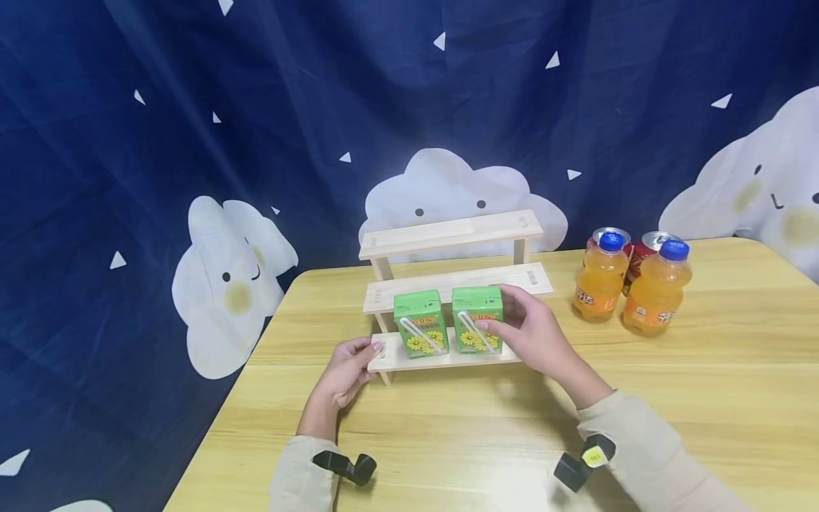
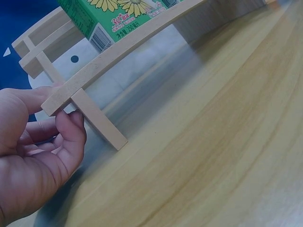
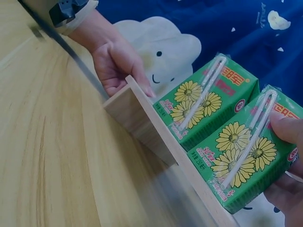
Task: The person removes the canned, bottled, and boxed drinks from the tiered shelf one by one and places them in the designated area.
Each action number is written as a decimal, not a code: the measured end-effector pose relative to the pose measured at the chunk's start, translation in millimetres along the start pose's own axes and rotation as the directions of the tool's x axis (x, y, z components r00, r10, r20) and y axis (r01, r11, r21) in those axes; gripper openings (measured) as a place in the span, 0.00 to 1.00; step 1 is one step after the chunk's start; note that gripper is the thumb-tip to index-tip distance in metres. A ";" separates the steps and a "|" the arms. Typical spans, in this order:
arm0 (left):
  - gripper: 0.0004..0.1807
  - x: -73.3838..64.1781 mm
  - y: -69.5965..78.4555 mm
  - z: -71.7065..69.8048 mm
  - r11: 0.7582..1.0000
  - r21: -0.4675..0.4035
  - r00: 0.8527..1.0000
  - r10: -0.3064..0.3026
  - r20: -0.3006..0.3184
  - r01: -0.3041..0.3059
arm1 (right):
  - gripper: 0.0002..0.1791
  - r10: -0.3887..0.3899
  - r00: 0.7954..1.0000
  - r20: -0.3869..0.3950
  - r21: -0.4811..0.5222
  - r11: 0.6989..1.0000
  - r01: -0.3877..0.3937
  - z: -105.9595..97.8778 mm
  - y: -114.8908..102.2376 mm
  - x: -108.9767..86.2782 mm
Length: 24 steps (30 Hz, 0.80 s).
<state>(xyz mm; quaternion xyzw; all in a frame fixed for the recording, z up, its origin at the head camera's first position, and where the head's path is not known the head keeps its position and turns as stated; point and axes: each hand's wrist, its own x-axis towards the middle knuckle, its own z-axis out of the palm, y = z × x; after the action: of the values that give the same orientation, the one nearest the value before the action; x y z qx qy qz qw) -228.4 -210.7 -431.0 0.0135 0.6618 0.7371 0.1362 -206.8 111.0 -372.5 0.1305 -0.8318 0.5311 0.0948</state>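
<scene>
A three-step wooden rack (image 1: 451,235) stands on the table. Two green drink cartons with yellow flowers and straws are on its lowest step: the left carton (image 1: 421,323) and the right carton (image 1: 476,320). My right hand (image 1: 534,331) grips the right carton, thumb on its front and fingers behind its right side. With my left hand (image 2: 42,151) I pinch the left end of the lowest step, thumb on top and fingers curled beneath. In the right wrist view the cartons stand side by side with a narrow gap.
To the right of the rack stand two orange drink bottles with blue caps, a left one (image 1: 601,277) and a right one (image 1: 657,288). Red cans (image 1: 643,256) stand just behind them. A dark blue curtain (image 1: 307,107) with clouds hangs behind the table (image 1: 448,427).
</scene>
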 end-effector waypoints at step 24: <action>0.24 -0.7 -1.5 0.1 1.000 0.010 1.000 0.015 -0.012 -0.015 | 0.29 0.001 0.995 -0.097 -0.006 1.000 -0.002 -18.7 6.7 -7.3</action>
<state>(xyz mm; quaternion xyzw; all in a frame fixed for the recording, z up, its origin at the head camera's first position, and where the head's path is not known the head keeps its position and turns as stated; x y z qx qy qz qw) -227.4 -210.6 -432.4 0.0147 0.6660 0.7350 0.1266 -201.7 131.5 -372.6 0.1036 -0.8278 0.5345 0.1352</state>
